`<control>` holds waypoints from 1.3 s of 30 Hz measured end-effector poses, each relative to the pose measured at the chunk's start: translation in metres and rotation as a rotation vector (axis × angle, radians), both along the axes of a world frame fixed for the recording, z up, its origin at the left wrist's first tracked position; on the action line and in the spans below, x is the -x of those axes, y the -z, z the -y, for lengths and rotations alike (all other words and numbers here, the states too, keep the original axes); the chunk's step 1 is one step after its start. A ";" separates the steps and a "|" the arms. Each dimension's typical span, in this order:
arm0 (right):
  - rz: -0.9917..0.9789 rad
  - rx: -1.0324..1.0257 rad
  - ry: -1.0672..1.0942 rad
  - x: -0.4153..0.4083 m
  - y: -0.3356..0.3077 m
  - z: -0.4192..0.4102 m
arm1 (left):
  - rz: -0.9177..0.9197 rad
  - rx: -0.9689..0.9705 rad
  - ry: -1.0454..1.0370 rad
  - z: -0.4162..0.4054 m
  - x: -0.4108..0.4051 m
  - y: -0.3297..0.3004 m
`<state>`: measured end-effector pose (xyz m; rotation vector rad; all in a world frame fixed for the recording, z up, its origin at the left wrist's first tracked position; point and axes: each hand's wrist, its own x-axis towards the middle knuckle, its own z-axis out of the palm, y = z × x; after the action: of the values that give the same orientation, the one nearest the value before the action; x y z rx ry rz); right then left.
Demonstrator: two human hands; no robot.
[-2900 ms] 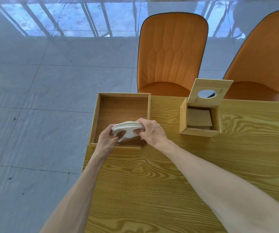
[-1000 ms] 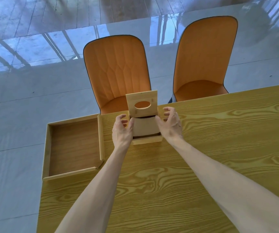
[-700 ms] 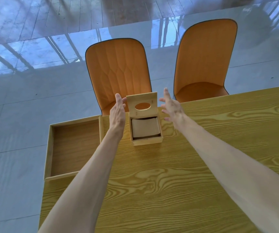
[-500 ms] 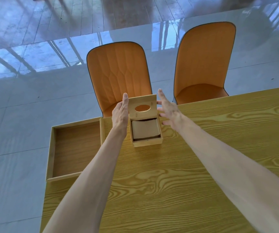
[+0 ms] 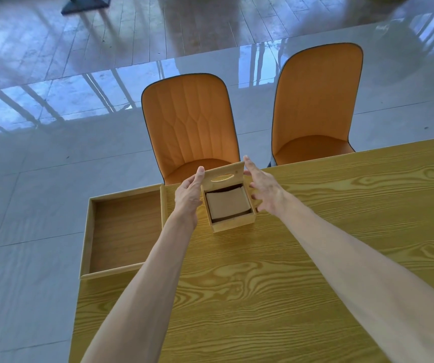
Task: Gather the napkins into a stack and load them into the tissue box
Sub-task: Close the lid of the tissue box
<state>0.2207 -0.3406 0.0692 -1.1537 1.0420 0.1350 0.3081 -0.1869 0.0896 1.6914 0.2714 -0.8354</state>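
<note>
- Head view: the tissue box stands on the desk between the two hands, near the far edge.
- The left hand is just left of the box, its fingers extended and loosely spread, the tips at the left edge of the raised lid; they grip nothing that can be made out.
- The right hand is just right of the box, fingers splayed wide, one tip at the lid's right corner, the rest apart from the box wall.
- The napkins lie flat inside the box, below and between the fingertips of both hands, top face up; the stack looks roughly square, so no long axis can be told.
- The lid tilts up from the far side, its oval slot running left to right.
- An open wooden tray overhangs the desk's left edge, beyond the left hand.
- Two orange chairs stand past the fingertips.
</note>
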 end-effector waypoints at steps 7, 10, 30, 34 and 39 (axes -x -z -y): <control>0.027 -0.017 -0.044 0.018 0.004 -0.001 | -0.082 0.066 0.013 -0.019 0.017 0.008; 0.039 -0.026 -0.039 0.025 0.008 -0.001 | -0.068 0.085 0.013 -0.024 0.023 0.012; 0.130 0.126 -0.024 0.053 0.024 -0.018 | 0.035 0.186 0.058 -0.047 0.042 0.037; 0.130 0.190 -0.020 0.057 0.028 -0.021 | 0.033 0.178 0.041 -0.053 0.046 0.044; 0.143 0.268 -0.022 0.061 0.035 -0.024 | 0.070 0.141 -0.030 -0.053 0.052 0.053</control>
<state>0.1600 -0.3163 0.0340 -1.3961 0.9389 -0.0718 0.2564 -0.1343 0.0365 1.5782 0.1851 -0.7540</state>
